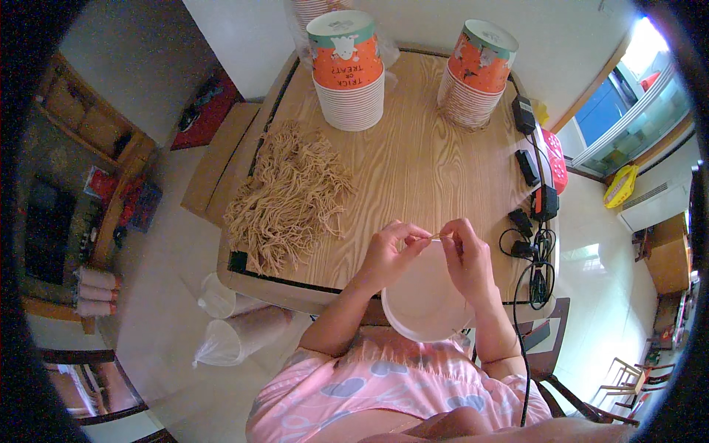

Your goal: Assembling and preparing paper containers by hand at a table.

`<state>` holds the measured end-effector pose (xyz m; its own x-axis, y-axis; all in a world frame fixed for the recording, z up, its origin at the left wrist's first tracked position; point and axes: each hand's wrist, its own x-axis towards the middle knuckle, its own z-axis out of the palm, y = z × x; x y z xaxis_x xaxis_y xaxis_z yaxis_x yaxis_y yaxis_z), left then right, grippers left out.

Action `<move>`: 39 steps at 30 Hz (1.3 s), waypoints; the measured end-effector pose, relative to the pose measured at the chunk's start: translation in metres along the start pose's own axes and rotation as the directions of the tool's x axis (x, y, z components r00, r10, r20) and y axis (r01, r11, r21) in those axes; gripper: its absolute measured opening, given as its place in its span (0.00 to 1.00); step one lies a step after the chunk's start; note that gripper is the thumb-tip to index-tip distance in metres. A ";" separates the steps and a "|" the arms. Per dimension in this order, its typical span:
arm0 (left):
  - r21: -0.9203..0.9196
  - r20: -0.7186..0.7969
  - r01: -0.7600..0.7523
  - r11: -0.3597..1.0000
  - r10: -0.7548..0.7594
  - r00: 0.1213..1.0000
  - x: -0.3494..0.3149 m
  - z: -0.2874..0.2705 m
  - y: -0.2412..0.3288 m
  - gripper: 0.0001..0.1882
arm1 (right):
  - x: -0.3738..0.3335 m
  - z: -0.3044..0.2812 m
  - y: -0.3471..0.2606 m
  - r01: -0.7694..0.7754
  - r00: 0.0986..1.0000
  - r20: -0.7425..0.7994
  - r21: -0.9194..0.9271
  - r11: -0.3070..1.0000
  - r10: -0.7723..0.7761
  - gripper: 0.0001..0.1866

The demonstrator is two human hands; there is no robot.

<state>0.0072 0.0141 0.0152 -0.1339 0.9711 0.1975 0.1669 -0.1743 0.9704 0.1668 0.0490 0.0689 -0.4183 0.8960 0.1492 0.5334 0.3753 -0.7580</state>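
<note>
At the near edge of the table, my left hand (390, 255) and my right hand (470, 260) meet above the far rim of a white paper bucket (421, 299). Both are closed in a pinch, fingertips almost touching, on a short tan cord (436, 236). The bucket's open mouth faces me, and it sits tilted between my forearms, close to my body. Its outer side is hidden. To the left on the table lies a loose heap of tan twisted cords (292, 199).
Two stacks of upside-down orange and green paper buckets, a left stack (347, 77) and a right stack (480, 74), stand at the back. Black adapters and a coiled cable (543, 269) line the right edge. Bagged bucket stacks (244, 332) lie on the floor at left.
</note>
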 end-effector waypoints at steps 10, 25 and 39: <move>-0.012 -0.042 -0.032 0.999 0.031 0.999 0.000 0.001 0.001 0.06 | 0.000 -0.002 -0.002 -0.041 0.999 0.014 0.002 0.999 0.041 0.04; -0.007 0.042 0.007 1.000 -0.007 0.999 0.000 -0.002 0.000 0.07 | -0.002 0.000 0.000 0.000 0.999 0.035 0.008 1.000 0.000 0.04; -0.022 -0.023 -0.036 0.999 0.036 0.999 0.001 -0.002 -0.002 0.05 | -0.001 0.002 0.000 0.014 1.000 -0.006 -0.004 1.000 -0.014 0.07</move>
<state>0.0051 0.0157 0.0134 -0.1500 0.9603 0.2350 0.1505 -0.2127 0.9654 0.1656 0.0475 0.0674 -0.4214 0.8921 0.1631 0.5310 0.3885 -0.7531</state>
